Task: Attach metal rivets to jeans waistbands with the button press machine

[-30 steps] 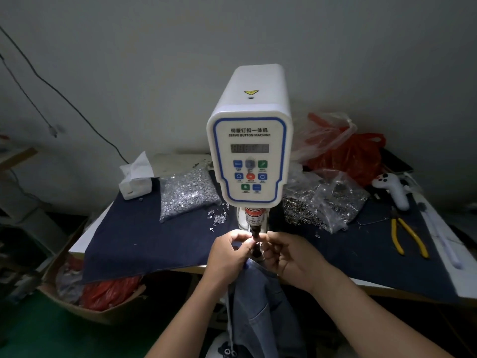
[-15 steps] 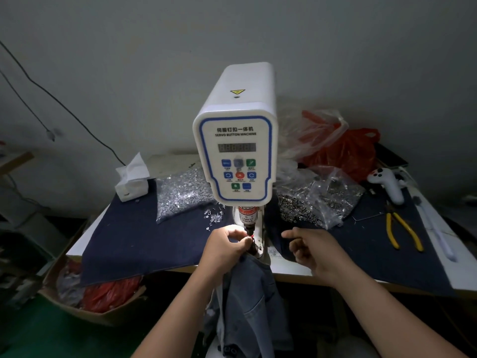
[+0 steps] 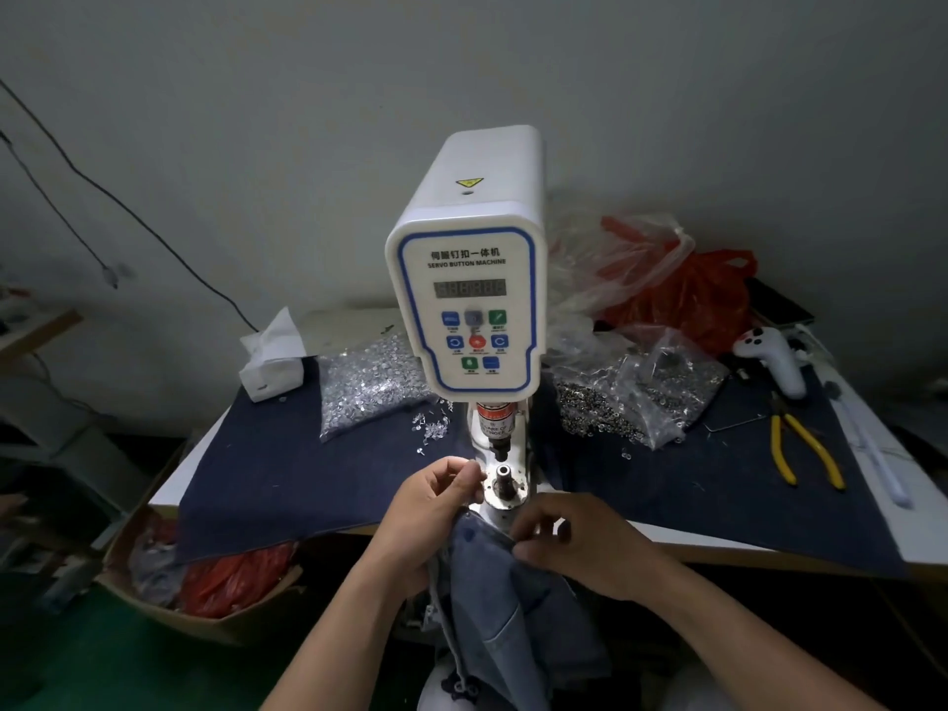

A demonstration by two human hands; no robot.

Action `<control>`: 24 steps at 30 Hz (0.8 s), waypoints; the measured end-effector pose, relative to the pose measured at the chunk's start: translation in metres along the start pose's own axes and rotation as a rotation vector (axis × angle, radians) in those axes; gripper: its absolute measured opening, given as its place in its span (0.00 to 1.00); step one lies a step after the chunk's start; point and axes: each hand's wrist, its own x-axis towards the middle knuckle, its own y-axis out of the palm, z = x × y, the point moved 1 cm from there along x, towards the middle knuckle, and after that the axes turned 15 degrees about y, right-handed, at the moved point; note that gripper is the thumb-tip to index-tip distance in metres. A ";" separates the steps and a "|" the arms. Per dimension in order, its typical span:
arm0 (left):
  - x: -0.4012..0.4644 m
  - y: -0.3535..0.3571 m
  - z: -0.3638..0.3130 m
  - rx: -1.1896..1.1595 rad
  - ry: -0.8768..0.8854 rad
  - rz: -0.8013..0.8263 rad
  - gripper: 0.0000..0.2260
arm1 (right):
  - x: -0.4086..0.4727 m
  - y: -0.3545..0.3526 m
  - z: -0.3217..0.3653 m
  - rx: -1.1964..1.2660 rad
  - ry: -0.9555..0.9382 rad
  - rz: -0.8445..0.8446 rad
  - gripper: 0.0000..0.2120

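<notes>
The white button press machine (image 3: 469,279) stands at the table's middle, its lower die (image 3: 504,477) bare and uncovered below the punch. Blue jeans (image 3: 513,602) hang off the front edge just below the die. My left hand (image 3: 436,510) grips the waistband's left side, fingers curled beside the die. My right hand (image 3: 579,546) pinches the waistband's right side just in front of the die. A clear bag of silver rivets (image 3: 367,384) lies left of the machine and a bag of darker rivet parts (image 3: 631,397) lies right of it.
Dark denim cloth (image 3: 287,464) covers the table. A tissue box (image 3: 272,366) sits back left, yellow pliers (image 3: 800,449) and a white controller (image 3: 769,356) at right, a red plastic bag (image 3: 687,295) behind. A cardboard box (image 3: 195,582) stands below left.
The jeans have come off the die and dropped below it. My right hand moved from the table back onto the waistband; my left hand slid down and left.
</notes>
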 end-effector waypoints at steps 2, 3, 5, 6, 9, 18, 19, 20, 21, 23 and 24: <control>-0.004 0.000 -0.007 -0.095 0.003 0.016 0.11 | -0.001 0.001 0.003 -0.033 -0.018 0.007 0.09; -0.006 0.000 -0.010 -0.132 0.007 0.026 0.11 | -0.002 0.000 0.004 -0.031 -0.033 0.005 0.09; -0.009 -0.002 -0.015 -0.141 0.036 0.050 0.13 | -0.003 -0.005 0.004 0.044 -0.069 -0.005 0.08; -0.011 -0.004 -0.018 -0.085 0.067 0.077 0.15 | -0.004 -0.007 0.003 0.107 -0.074 0.005 0.06; -0.017 -0.007 -0.026 0.230 0.199 0.302 0.13 | -0.005 -0.006 0.005 0.272 -0.053 0.074 0.05; -0.023 -0.008 -0.041 0.345 0.481 0.471 0.04 | -0.009 -0.019 0.019 0.070 -0.112 0.095 0.08; -0.024 -0.007 -0.041 0.221 0.472 0.470 0.03 | -0.010 -0.021 0.020 0.015 -0.117 0.124 0.11; -0.025 -0.006 -0.039 0.082 0.443 0.460 0.02 | -0.011 -0.022 0.021 -0.024 -0.115 0.157 0.13; -0.025 -0.005 -0.037 -0.056 0.406 0.441 0.02 | -0.012 -0.025 0.021 -0.039 -0.102 0.180 0.14; -0.025 -0.006 -0.031 -0.263 0.320 0.404 0.07 | -0.014 -0.031 0.019 -0.035 -0.076 0.177 0.09; -0.024 -0.008 -0.028 -0.302 0.280 0.393 0.08 | -0.015 -0.034 0.020 -0.014 -0.073 0.172 0.06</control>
